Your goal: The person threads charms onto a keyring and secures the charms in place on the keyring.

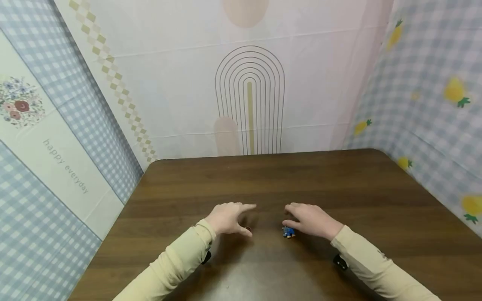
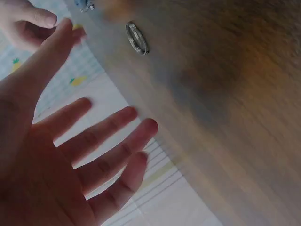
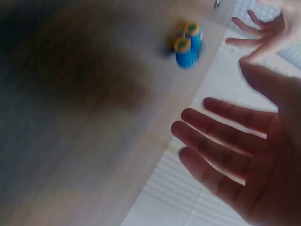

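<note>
Over the dark wooden table, my left hand (image 1: 226,217) has its fingers spread and holds nothing. A small ring-shaped metal item (image 2: 137,38) lies on the wood beyond the left thumb; the head view shows it partly covered by that thumb. My right hand (image 1: 310,219) hovers opposite, palm turned inward and fingers apart, with nothing in its grasp. Just by the right thumb is a tiny blue figurine (image 1: 288,232), overlapped by the thumb in the head view. Its two orange-rimmed, green-centred ends (image 3: 182,45) face the right wrist camera.
The brown wood-grain table (image 1: 263,175) reaches back to a pale cloth (image 1: 180,92) printed with arches. Checked cloths hang along the left (image 1: 71,75) and right (image 1: 433,125) sides. Dark wrist devices (image 1: 340,262) sit under the cream sleeves (image 1: 177,259).
</note>
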### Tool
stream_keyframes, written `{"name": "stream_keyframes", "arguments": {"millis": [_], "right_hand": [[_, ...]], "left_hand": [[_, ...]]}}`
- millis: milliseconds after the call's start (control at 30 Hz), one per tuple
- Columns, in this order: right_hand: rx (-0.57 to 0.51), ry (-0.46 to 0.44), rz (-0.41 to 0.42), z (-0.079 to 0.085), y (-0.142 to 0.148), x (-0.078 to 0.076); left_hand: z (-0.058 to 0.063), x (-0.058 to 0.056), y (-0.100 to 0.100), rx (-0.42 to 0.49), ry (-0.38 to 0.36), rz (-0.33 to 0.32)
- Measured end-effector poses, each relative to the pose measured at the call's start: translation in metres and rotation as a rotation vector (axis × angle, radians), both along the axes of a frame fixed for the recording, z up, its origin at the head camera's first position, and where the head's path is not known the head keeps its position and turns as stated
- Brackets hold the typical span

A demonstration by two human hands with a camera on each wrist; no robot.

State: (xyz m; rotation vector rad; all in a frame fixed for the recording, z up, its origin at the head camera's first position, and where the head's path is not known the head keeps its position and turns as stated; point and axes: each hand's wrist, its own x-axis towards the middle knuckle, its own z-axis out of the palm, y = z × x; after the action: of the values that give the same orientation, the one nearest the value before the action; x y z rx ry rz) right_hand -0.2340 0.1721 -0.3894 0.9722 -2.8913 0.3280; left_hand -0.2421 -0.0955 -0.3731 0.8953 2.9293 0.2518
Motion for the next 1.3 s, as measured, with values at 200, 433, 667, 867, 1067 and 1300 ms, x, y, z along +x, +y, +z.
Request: {"name": "stream_keyframes", "arguments": {"millis": [200, 433, 667, 867, 1067, 1300], "right_hand": [[0.068, 0.036, -0.023, -0.006, -0.017, 0.002], [0.105, 0.083, 0.02, -0.016, -0.024, 0.004], [0.062, 0.144, 0.077, -0.017, -0.025, 0.001], [0.017, 0.097, 0.074, -0.016, -0.022, -0.003], [-0.04, 0.006, 0.021, -0.008, -0.016, -0.012], [-0.242, 0.083, 0.065, 0.022, -0.019, -0.025]], "left_hand": [[-0.007, -0.008, 0.007, -0.068, -0.032, 0.047], [-0.014, -0.017, 0.014, -0.043, -0.1, 0.033], [-0.018, -0.021, 0.017, -0.036, -0.122, 0.007], [-0.019, -0.023, 0.02, 0.082, -0.21, 0.002], [-0.021, -0.027, 0.023, 0.253, -0.304, 0.038], [0.0, -0.028, 0.025, 0.508, -0.315, 0.112]]}}
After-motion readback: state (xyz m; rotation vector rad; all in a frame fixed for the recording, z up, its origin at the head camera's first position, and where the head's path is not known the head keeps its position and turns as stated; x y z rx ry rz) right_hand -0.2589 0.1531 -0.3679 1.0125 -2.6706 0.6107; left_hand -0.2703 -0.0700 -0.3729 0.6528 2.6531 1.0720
